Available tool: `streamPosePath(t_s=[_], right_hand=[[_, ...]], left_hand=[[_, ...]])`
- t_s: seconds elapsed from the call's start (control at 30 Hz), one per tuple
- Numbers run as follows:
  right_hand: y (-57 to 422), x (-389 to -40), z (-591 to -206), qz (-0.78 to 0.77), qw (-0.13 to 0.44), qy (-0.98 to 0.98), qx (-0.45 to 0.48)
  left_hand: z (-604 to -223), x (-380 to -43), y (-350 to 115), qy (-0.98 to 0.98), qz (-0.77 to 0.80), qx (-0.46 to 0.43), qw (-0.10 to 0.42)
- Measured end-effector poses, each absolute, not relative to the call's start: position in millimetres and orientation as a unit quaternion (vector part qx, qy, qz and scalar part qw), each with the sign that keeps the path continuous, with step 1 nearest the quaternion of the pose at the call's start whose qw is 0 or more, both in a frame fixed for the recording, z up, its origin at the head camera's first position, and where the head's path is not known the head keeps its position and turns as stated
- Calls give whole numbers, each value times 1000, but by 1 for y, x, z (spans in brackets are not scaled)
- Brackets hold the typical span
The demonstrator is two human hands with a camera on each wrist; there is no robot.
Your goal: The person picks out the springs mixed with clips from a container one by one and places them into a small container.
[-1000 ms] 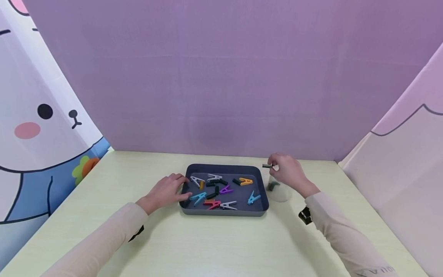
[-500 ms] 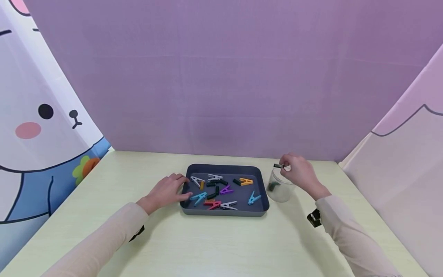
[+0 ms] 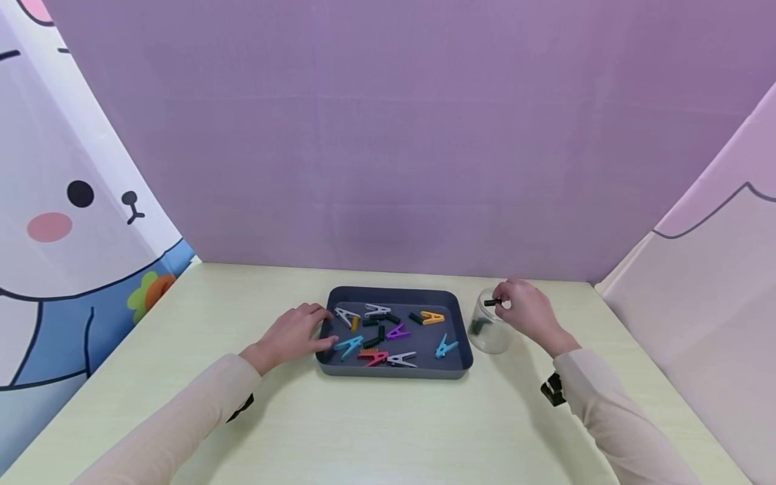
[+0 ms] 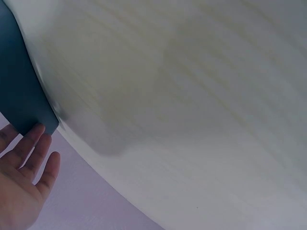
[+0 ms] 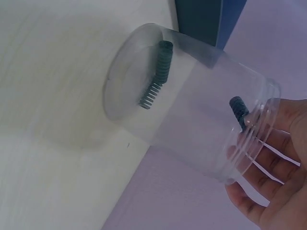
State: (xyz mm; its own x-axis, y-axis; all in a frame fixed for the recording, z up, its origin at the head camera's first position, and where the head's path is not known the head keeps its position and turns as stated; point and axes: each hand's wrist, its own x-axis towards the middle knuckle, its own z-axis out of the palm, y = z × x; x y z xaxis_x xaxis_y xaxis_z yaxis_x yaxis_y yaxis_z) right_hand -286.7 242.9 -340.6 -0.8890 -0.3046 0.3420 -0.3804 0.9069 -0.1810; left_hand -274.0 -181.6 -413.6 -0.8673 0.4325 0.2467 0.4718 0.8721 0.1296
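My right hand (image 3: 530, 313) pinches a small black coil spring (image 3: 492, 302) at the mouth of a clear jar (image 3: 494, 341). The right wrist view shows this spring just inside the threaded neck, the fingertips reaching into the opening. Dark springs (image 5: 164, 62) lie at the jar's bottom. On the left, my left hand (image 3: 291, 338) touches the left side of a dark grey tray (image 3: 394, 371), fingers at the rim and thumb reaching over it. In the left wrist view extended fingers meet the tray wall (image 4: 24, 81).
Inside the tray are several black springs (image 3: 415, 318), a yellow clip (image 3: 433, 317), blue clips (image 3: 446, 347), a purple clip (image 3: 397, 332), a red clip (image 3: 374, 358) and pale clips (image 3: 401, 359). The jar stands close to the tray's right side. A purple cloth (image 3: 388, 155) hangs behind the table.
My right hand has moved right and then down with the spring, from beside the tray's far right corner to the jar's mouth. My left hand and the tray stay put.
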Motion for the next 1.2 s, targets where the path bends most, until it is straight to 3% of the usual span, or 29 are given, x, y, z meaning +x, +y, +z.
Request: streamPosePath(t_s=[0.97, 1.2], right_hand=[[240, -286, -344, 131, 189, -950, 213], [242, -287, -344, 131, 170, -956, 202]], left_hand=[[-412, -272, -181, -963, -100, -229, 101], [-411, -271, -180, -963, -101, -229, 99]])
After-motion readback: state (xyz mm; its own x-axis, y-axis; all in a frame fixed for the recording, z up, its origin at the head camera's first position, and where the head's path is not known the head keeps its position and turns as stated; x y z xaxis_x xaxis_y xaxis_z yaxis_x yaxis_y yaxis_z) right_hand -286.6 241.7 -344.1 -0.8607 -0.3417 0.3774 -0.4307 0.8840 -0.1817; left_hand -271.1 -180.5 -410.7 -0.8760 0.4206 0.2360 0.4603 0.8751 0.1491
